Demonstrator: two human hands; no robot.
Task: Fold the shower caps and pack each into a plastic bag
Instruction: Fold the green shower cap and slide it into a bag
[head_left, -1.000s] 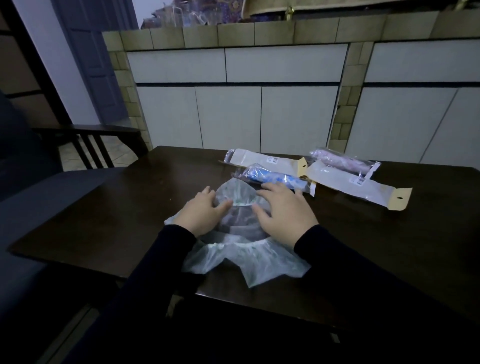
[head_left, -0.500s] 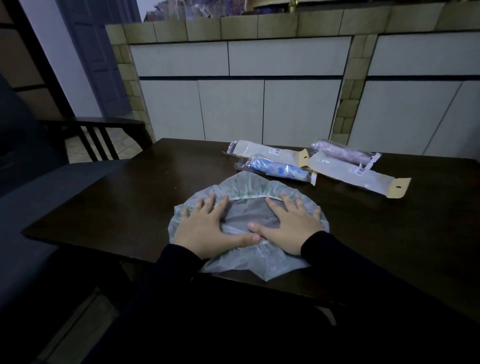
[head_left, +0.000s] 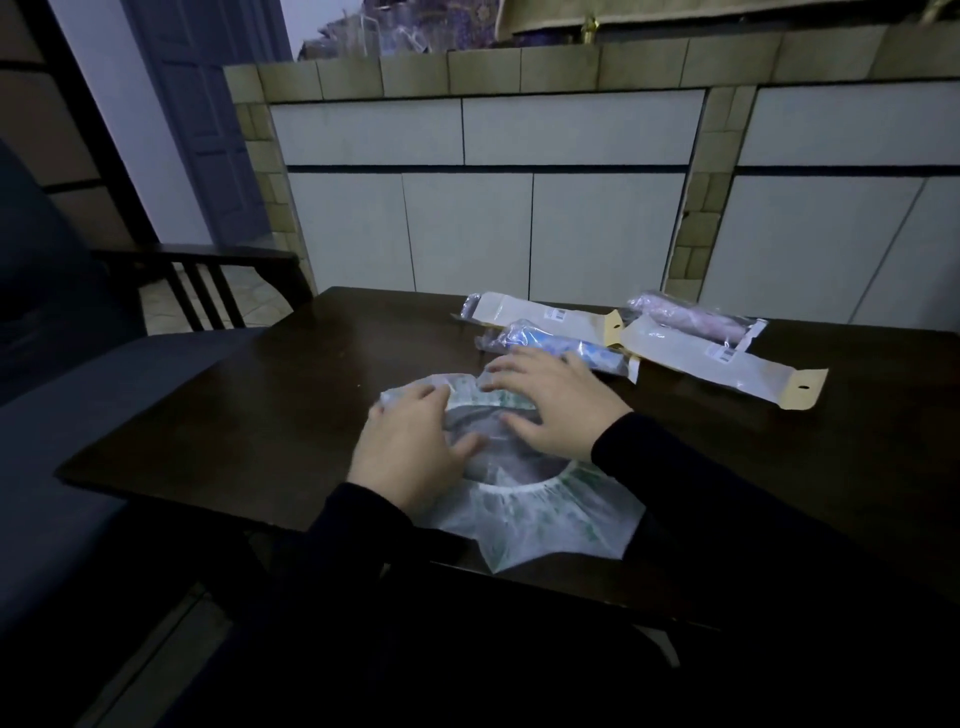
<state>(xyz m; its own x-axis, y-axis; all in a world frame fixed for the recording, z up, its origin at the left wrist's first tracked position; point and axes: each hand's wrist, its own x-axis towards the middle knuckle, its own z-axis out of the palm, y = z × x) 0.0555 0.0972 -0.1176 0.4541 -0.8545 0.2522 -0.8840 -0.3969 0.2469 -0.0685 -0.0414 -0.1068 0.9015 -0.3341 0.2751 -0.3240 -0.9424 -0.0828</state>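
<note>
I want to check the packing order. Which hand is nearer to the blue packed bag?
Right. The right hand reaches over the shower cap, fingertips just beside the blue packed bag. The left hand lies nearer the person, on the cap's left part.

dim bluish light, dark foreground, wide-angle bending at edges.
</note>
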